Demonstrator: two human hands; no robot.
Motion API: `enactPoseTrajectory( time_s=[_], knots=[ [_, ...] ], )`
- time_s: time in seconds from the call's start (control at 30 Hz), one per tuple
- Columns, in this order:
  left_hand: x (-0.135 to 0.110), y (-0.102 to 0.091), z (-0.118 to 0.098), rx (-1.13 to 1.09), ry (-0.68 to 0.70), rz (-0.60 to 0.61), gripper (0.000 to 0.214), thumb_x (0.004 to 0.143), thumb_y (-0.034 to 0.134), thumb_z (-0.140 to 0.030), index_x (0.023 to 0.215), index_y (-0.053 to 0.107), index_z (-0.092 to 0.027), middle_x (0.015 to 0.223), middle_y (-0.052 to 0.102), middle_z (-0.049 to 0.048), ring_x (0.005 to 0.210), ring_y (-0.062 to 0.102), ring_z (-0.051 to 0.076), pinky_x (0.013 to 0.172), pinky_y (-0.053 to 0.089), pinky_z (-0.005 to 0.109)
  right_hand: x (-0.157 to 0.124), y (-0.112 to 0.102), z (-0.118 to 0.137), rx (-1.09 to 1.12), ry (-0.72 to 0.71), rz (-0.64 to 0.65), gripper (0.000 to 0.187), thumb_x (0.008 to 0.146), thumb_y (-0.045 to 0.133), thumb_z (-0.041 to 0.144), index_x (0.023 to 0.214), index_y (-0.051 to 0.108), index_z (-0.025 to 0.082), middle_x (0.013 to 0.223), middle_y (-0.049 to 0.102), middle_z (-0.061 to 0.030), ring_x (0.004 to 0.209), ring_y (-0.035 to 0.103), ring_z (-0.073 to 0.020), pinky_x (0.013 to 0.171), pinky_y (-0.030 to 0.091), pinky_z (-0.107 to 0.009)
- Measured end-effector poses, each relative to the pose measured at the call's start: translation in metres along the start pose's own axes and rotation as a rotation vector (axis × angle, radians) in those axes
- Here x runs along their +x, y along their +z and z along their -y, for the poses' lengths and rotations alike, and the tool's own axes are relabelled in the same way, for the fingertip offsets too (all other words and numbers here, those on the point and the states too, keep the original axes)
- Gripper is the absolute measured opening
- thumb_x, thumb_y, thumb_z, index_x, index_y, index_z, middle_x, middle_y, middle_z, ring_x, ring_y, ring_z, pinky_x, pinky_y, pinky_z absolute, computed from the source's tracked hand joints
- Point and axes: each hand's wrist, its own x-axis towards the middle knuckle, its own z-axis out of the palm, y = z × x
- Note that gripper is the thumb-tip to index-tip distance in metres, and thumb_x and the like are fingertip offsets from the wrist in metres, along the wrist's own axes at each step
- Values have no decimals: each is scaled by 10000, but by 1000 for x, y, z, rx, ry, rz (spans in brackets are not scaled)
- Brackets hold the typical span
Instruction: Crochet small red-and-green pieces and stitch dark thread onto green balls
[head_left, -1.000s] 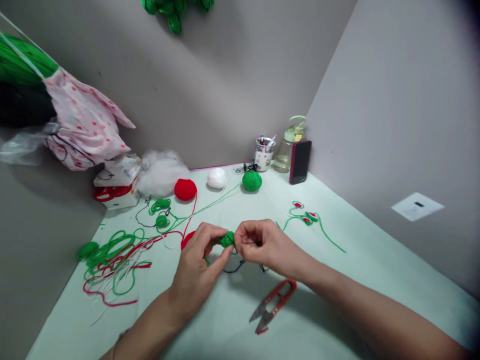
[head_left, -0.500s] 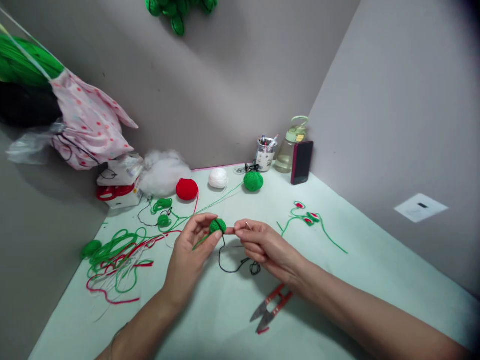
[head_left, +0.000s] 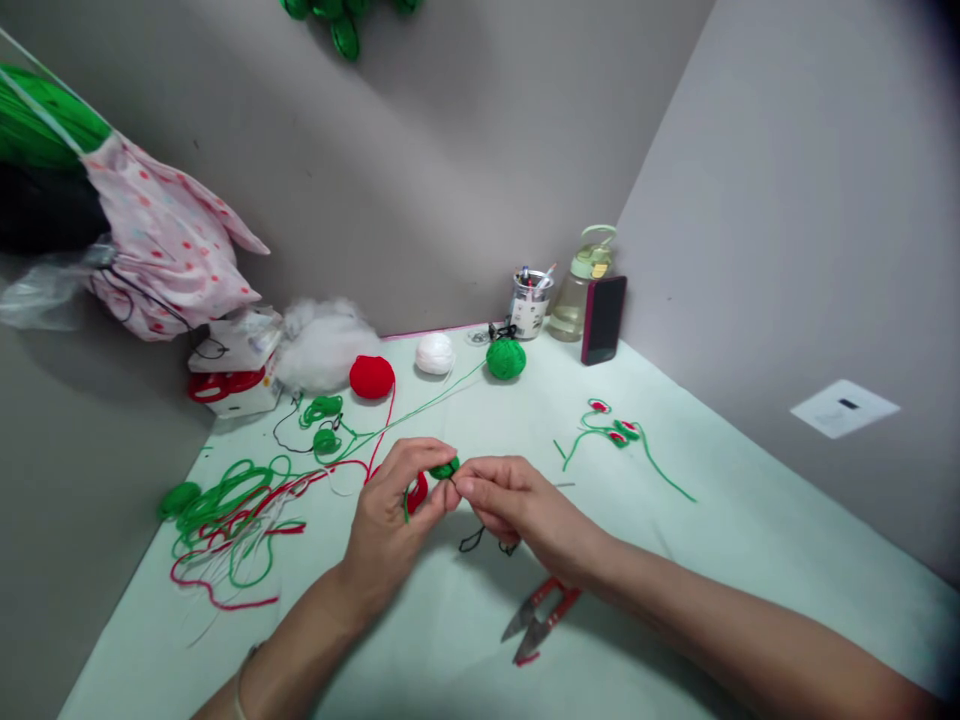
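My left hand [head_left: 394, 510] is closed around a small green crochet piece [head_left: 445, 468], which peeks out between its thumb and fingertips. Something red [head_left: 417, 492] and a green strand show inside the curl of that hand. Right up against the piece, my right hand [head_left: 517, 500] pinches black yarn at its edge. A loop of the black yarn [head_left: 472, 541] hangs below the right fingers. Beyond the right knuckles is a thin grey sliver [head_left: 564, 485]; whether it is a needle I cannot tell. Orange-handled thread snips [head_left: 544, 615] lie under the right wrist.
Tangled green, red and white yarn [head_left: 232, 510] spreads at the left. Behind it sit red [head_left: 372, 377], white [head_left: 435, 354] and green [head_left: 506, 359] yarn balls and white stuffing [head_left: 326, 345]. A phone [head_left: 604, 320], bottle [head_left: 570, 305] and pen cup [head_left: 529, 305] stand at the back. Small crochet pieces [head_left: 619, 435] lie right.
My right hand has come in from drawing a needle away and now meets the left hand at the piece. The left hand has turned, hiding more of the green piece and showing red.
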Motion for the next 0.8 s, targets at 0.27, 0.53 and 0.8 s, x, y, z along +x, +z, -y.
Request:
enactPoseTrajectory(
  time_s=[0.27,0.53,0.8],
  knots=[
    [3,-6,-12,-144,-94,54,193,847,728,-152,1003,767,-258,1010,719,53,975,677,211,890,538,331,-17,3,24,-184,-66,81,314,941,574,448,793,625,176,584,373,68,530,289,-91,509,237,-242],
    [8,-6,-22,-569,-537,82,170,850,784,-321,984,740,-225,888,697,7,811,642,140,776,502,243,-23,-8,37,-664,-54,201,272,1029,473,311,862,642,178,663,489,36,604,429,-103,600,356,-238],
    [8,-5,-22,-550,-625,21,201,839,790,-382,936,708,-227,932,696,-4,830,664,144,826,496,267,-19,-19,43,-835,-333,-140,169,970,602,236,854,715,186,778,633,-13,651,529,-123,610,396,-250]
  ],
)
